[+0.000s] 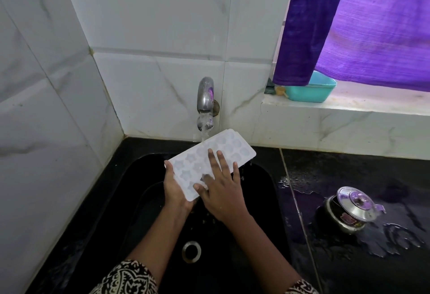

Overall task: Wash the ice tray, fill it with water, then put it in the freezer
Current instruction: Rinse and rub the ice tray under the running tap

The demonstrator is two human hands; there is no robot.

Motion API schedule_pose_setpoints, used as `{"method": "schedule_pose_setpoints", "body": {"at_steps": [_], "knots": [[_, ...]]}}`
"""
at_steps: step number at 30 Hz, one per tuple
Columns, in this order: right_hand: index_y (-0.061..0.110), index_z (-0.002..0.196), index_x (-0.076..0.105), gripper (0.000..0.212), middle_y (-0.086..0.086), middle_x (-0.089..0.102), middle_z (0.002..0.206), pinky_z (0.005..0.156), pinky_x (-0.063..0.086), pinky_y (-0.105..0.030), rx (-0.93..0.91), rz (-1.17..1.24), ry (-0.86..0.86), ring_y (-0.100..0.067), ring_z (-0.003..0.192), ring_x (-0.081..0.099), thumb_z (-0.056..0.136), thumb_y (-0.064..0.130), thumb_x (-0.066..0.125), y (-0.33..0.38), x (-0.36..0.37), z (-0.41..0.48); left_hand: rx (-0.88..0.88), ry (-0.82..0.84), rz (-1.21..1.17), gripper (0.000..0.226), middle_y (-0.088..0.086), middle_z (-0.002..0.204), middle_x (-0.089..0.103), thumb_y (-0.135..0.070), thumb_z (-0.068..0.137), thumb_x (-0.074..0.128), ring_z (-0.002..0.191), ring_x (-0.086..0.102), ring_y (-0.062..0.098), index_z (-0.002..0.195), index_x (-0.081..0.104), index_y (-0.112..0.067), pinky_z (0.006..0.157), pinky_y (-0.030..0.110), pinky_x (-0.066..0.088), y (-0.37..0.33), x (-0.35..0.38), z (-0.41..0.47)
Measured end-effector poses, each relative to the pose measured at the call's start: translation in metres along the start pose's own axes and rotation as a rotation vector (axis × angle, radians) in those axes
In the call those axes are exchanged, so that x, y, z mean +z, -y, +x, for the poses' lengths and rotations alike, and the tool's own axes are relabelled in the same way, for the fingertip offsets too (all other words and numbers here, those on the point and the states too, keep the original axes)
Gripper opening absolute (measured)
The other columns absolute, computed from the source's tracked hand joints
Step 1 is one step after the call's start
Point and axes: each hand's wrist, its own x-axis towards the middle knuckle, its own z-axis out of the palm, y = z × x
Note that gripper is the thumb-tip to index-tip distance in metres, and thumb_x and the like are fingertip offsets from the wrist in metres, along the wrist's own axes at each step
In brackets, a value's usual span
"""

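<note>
Item: white translucent plastic ice tray (195, 165) with moulded shaped cavities. It is being held in the air over the black basin sink (144, 200), which is sitting at the back left corner of the black polished stone surface (349, 172). The tray is tilting, cavities up, with its far end lying under the stream from the chrome wall tap (206, 98), probably so the rinse water is running down its length and draining into the sink.

Hands: the left hand (174, 191) is cupping the near left edge from below, thumb wrapping the rim and carrying the weight. The right hand (221, 189) is lying flat on top, fingers straight and spread, apparently rubbing the cavities. Washing step appears to be under way; filling not yet done.

Surroundings: a round steel pot with a domed steel lid (351, 210) is standing toward the right edge of the surface among puddles, well apart from the tray. A turquoise plastic tub (311, 91) is sitting on the white ledge behind, under a purple curtain (372, 26). Nothing is standing between tray and tap.
</note>
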Motion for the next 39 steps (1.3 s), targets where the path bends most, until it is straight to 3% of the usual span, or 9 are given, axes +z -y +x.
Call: {"method": "schedule_pose_setpoints", "body": {"at_steps": [6, 9, 13, 17, 21, 26, 30, 36, 39], "knots": [[0.031, 0.113, 0.062, 0.047, 0.008, -0.020, 0.154, 0.113, -0.015, -0.047, -0.011, -0.027, 0.057, -0.010, 0.135, -0.035, 0.098, 0.054, 0.024, -0.016, -0.008, 0.001, 0.001, 0.073, -0.023, 0.080, 0.020, 0.125, 0.064, -0.070, 0.086, 0.037, 0.111, 0.065, 0.038, 0.121, 0.068, -0.006, 0.080, 0.048, 0.058, -0.002, 0.003, -0.005], [0.024, 0.100, 0.063, 0.049, 0.005, -0.014, 0.158, 0.111, -0.018, -0.046, 0.018, -0.064, 0.003, -0.013, 0.137, -0.032, 0.097, 0.054, 0.025, -0.004, -0.007, 0.003, -0.024, 0.070, -0.036, 0.083, 0.021, 0.129, 0.062, -0.073, 0.086, 0.035, 0.114, 0.063, 0.039, 0.125, 0.064, -0.006, 0.088, 0.051, 0.055, 0.002, 0.008, -0.007], [0.026, 0.121, 0.056, 0.047, 0.012, -0.022, 0.152, 0.114, -0.013, -0.047, -0.041, 0.002, 0.087, -0.008, 0.134, -0.035, 0.097, 0.053, 0.026, -0.005, -0.001, -0.006, -0.012, 0.028, -0.007, 0.084, 0.021, 0.134, 0.058, -0.073, 0.089, 0.030, 0.121, 0.057, 0.040, 0.136, 0.051, -0.006, 0.102, 0.052, 0.044, -0.002, -0.001, -0.004], [0.029, 0.107, 0.061, 0.041, 0.014, -0.017, 0.152, 0.116, -0.006, -0.045, 0.023, 0.118, 0.078, -0.005, 0.136, -0.029, 0.097, 0.054, 0.030, -0.021, -0.010, -0.012, -0.054, 0.055, -0.030, 0.081, 0.023, 0.124, 0.064, -0.071, 0.089, 0.032, 0.107, 0.066, 0.041, 0.124, 0.060, -0.004, 0.077, 0.050, 0.059, 0.007, 0.000, -0.011], [0.028, 0.116, 0.057, 0.032, 0.007, 0.000, 0.159, 0.116, 0.005, -0.044, 0.119, 0.155, -0.042, -0.008, 0.142, -0.017, 0.096, 0.047, 0.040, -0.029, -0.016, -0.014, -0.082, 0.029, -0.011, 0.081, 0.022, 0.121, 0.066, -0.071, 0.091, 0.029, 0.102, 0.068, 0.038, 0.123, 0.062, -0.004, 0.077, 0.046, 0.058, 0.012, 0.011, -0.010], [0.028, 0.128, 0.050, 0.035, 0.006, -0.010, 0.160, 0.115, -0.002, -0.046, -0.008, 0.136, 0.046, -0.004, 0.135, -0.033, 0.098, 0.042, 0.039, -0.023, -0.022, 0.002, -0.156, 0.071, -0.031, 0.094, 0.024, 0.126, 0.063, -0.081, 0.080, 0.030, 0.106, 0.066, 0.040, 0.121, 0.066, -0.005, 0.076, 0.049, 0.058, 0.018, 0.023, -0.009], [0.028, 0.129, 0.050, 0.036, 0.003, -0.007, 0.160, 0.114, 0.000, -0.049, -0.055, 0.069, 0.064, -0.013, 0.145, -0.016, 0.098, 0.042, 0.038, -0.015, -0.024, 0.023, -0.207, 0.009, 0.017, 0.101, 0.020, 0.119, 0.068, -0.091, 0.072, 0.020, 0.104, 0.068, 0.036, 0.127, 0.058, -0.014, 0.072, 0.048, 0.058, 0.024, 0.031, -0.005], [0.020, 0.112, 0.063, 0.040, -0.001, -0.001, 0.161, 0.114, -0.002, -0.049, -0.084, -0.020, 0.048, -0.015, 0.145, -0.014, 0.098, 0.045, 0.036, -0.006, -0.016, 0.034, -0.154, -0.024, 0.011, 0.090, 0.015, 0.118, 0.070, -0.085, 0.080, 0.022, 0.104, 0.069, 0.032, 0.127, 0.060, -0.019, 0.075, 0.045, 0.058, 0.028, 0.030, -0.003], [0.024, 0.113, 0.063, 0.042, -0.002, 0.003, 0.161, 0.113, -0.003, -0.051, -0.080, -0.105, 0.024, -0.018, 0.146, -0.012, 0.097, 0.047, 0.032, -0.011, -0.017, 0.033, -0.171, -0.002, 0.033, 0.090, 0.016, 0.113, 0.071, -0.085, 0.079, 0.021, 0.099, 0.070, 0.033, 0.113, 0.071, -0.018, 0.070, 0.047, 0.059, 0.028, 0.031, -0.004]]}}
